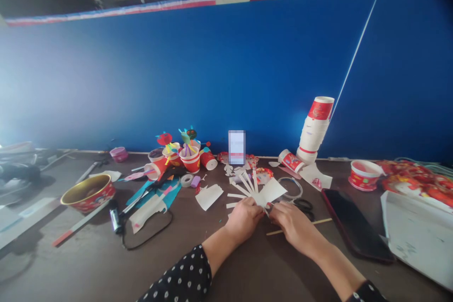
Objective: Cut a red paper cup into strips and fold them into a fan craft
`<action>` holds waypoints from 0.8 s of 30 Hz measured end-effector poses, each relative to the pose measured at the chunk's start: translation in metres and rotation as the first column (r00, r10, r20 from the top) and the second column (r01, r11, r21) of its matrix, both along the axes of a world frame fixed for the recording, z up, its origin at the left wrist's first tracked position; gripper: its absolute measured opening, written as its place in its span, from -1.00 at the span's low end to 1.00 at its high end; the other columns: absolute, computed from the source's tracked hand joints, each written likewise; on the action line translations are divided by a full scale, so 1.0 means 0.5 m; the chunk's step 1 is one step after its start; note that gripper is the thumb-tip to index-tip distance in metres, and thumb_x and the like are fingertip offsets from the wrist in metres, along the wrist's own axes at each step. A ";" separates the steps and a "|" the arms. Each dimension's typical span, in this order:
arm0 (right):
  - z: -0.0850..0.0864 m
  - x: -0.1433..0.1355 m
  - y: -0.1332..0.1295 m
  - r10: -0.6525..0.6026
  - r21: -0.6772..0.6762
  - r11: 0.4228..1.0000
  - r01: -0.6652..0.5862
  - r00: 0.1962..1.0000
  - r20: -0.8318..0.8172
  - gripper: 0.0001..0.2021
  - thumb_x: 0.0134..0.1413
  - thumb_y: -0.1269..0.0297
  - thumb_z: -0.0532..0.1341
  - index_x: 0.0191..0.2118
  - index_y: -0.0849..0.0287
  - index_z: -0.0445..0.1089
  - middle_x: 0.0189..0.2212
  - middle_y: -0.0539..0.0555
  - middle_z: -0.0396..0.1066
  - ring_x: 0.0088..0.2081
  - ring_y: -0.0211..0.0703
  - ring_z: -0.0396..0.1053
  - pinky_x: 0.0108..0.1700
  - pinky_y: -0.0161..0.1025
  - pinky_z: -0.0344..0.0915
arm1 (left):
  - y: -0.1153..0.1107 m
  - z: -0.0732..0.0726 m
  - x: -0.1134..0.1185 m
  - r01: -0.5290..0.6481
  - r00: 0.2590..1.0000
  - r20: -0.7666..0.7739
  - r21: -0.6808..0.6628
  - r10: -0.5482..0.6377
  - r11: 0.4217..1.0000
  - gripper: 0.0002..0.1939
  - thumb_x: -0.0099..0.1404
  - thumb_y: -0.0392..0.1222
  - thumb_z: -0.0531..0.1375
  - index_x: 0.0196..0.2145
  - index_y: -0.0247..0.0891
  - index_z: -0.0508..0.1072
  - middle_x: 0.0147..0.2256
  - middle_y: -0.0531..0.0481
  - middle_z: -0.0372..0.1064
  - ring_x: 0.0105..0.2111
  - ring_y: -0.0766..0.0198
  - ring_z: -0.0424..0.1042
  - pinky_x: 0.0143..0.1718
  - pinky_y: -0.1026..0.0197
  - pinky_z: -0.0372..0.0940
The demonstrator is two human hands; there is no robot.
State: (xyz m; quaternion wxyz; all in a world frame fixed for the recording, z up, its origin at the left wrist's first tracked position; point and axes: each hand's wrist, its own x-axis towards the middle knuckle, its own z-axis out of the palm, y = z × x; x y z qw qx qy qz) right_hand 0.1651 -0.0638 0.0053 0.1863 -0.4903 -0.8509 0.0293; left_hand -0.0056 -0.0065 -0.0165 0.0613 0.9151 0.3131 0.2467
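Note:
A white paper cup cut into strips (261, 197) is spread flat like a fan, low over the middle of the table. My left hand (245, 217) grips its near edge from the left, fingers curled in. My right hand (295, 226) pinches the same paper from the right, fingertips close to the left thumb. What lies right between the fingertips is hidden. Under the right hand runs a thin wooden stick (323, 221), partly covered. Black scissor handles (305, 206) show just behind that hand. A loose piece of white paper (209, 197) rests left of the fan.
A phone (357, 224) and white sheets (421, 240) lie at right. Stacked paper cups (313, 134) lean near the blue wall (226, 71). Decorated cups (190, 159) stand back left. A gold-lined bowl (88, 193), a glue gun (116, 219) with its cord, and tape (187, 180) are left.

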 end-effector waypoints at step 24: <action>-0.003 0.000 0.004 -0.167 -0.106 0.982 0.157 0.981 -0.098 -0.83 0.00 0.49 0.06 -0.44 0.14 0.34 -0.47 0.01 0.38 -0.32 -0.14 0.29 -0.27 -0.23 0.07 | -0.005 0.007 -0.003 0.000 1.000 -0.005 -0.035 0.000 0.999 -0.81 0.28 -0.30 0.10 -0.45 -0.29 0.46 -0.40 -0.05 0.34 -0.35 0.25 0.33 -0.31 0.26 0.23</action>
